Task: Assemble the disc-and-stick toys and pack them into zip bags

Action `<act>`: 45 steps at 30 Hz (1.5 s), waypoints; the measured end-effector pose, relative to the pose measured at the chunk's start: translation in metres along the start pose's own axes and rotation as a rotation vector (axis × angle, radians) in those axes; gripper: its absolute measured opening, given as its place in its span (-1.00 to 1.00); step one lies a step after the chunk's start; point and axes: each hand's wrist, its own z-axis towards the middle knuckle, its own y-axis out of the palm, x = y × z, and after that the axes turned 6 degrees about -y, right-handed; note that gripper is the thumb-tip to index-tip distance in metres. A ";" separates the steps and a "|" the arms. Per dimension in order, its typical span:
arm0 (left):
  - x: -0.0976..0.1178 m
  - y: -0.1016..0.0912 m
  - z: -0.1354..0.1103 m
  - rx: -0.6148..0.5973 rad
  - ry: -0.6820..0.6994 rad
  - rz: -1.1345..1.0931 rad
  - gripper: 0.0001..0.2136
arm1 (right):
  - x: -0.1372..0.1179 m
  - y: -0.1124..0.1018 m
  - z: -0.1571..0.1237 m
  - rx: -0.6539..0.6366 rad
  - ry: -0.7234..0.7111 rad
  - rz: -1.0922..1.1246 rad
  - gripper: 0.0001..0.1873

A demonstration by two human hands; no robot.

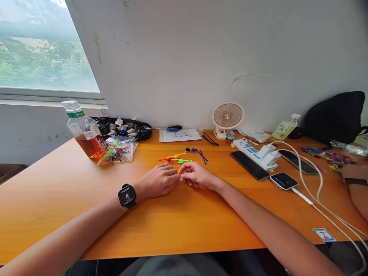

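Observation:
My left hand (159, 179), with a black watch (127, 196) on the wrist, rests on the table with its fingers curled in. My right hand (201, 176) meets it, thumb and forefinger pinched together. Whatever lies between the touching fingertips is too small and covered to name. Just beyond the fingers are small plastic pieces with thin arms: a red one (169, 160), a green one (181, 161) and a yellow strip (174, 156). Farther back lie a black round piece (188, 150), a blue round piece (193, 150) and crossed blue strips (203, 156).
Left stand a tea bottle (90, 140), a clear bag (122, 151) of coloured pieces and a black plastic bag (140, 130). A screwdriver (174, 128), fan (228, 115), power strip (251, 151), phone (248, 165) and cables lie behind and right. Another person's arm (355, 176) enters at right.

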 end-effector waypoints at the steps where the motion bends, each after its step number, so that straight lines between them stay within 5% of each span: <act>1: 0.000 0.000 0.000 -0.005 -0.006 -0.008 -0.75 | 0.000 0.000 0.000 0.003 0.001 -0.008 -0.80; 23: -0.001 0.004 0.000 -0.003 -0.010 -0.056 -0.77 | 0.004 0.000 0.001 0.000 0.018 -0.078 -0.85; 31: -0.004 0.001 -0.002 0.163 -0.047 0.030 -0.78 | -0.006 -0.015 -0.007 0.300 -0.294 -0.621 -0.76; 36: -0.014 -0.005 -0.006 0.213 -0.156 0.032 -0.80 | -0.018 -0.022 -0.014 0.432 -0.295 -0.636 -0.66; 41: -0.016 -0.008 -0.006 0.224 -0.205 0.003 -0.79 | -0.021 -0.011 -0.016 0.295 -0.222 -0.532 -0.51; 45: -0.015 -0.010 -0.005 0.209 -0.214 -0.013 -0.77 | -0.017 -0.019 -0.011 0.466 -0.278 -0.477 -0.46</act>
